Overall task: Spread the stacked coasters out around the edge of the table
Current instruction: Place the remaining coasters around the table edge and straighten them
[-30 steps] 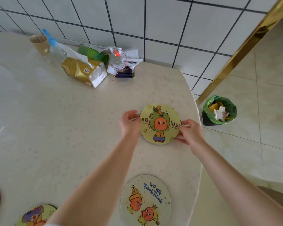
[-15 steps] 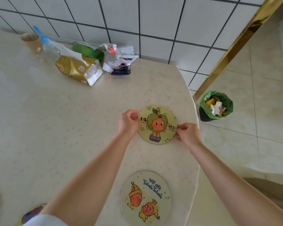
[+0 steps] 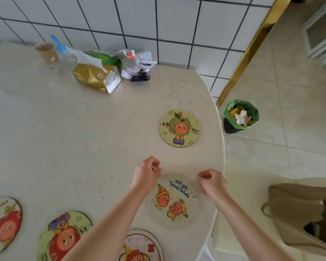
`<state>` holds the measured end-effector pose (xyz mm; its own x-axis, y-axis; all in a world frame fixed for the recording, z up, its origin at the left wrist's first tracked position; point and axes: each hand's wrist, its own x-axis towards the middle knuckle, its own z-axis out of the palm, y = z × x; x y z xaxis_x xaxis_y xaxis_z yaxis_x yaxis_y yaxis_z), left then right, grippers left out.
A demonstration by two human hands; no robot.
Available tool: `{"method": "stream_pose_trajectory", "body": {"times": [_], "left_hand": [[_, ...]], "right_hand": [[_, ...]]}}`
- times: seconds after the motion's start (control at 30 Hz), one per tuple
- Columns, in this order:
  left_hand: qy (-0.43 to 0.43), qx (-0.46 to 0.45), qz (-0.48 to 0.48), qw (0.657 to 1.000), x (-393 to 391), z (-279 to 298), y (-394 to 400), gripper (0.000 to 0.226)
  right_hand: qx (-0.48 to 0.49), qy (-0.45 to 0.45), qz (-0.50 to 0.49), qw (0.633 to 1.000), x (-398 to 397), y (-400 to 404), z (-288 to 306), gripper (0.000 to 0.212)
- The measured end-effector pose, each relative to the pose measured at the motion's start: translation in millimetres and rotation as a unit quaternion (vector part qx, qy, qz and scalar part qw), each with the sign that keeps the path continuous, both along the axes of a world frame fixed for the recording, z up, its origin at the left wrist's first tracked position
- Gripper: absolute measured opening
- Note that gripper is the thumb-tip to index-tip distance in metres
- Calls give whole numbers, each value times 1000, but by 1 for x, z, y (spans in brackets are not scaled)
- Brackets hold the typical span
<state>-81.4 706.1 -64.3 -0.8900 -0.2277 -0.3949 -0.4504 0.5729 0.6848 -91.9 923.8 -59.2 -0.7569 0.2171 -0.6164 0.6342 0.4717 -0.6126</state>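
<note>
**A:** From the head camera, how do the hands sit?

**B:** Both hang over the table [image 3: 68,132], fingers loosely curled, gripping nothing. The left hand [image 3: 146,174] is at the upper left rim of the "we are Twinkle Twinkle" coaster [image 3: 172,201]; the right hand [image 3: 213,182] is at its upper right rim.

**A:** And the other coasters?

**B:** The yellow-green coaster [image 3: 179,128] lies flat farther along the right edge, apart from both hands. Three more show along the near edge, partly cut off or covered by the left forearm.

**A:** Anything else around?

**B:** A tissue pack [image 3: 96,78], bottle [image 3: 63,53] and paper cup [image 3: 45,52] by the tiled wall; a green-lined bin [image 3: 241,115] on the floor.
</note>
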Motion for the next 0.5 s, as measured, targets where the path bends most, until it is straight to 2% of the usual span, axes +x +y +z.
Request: {"method": "stream_pose_trajectory", "body": {"times": [0.13,0.3,0.4,0.5], "left_hand": [[-30,-10,16,999,33,-2,1,20],[-56,48,82,994,52,5,10,30],[-59,83,147,984,50,12,12,27],[-80,97,151,981,52,15,11,21]], "right_hand": [[-6,-14,-27,999,42,-4,-3,20],[-23,-18,-80,996,70,-8,-1,25],[-25,-15,-91,995,72,-7,0,29],[-32,-13,-100,994,73,-7,-1,26]]}}
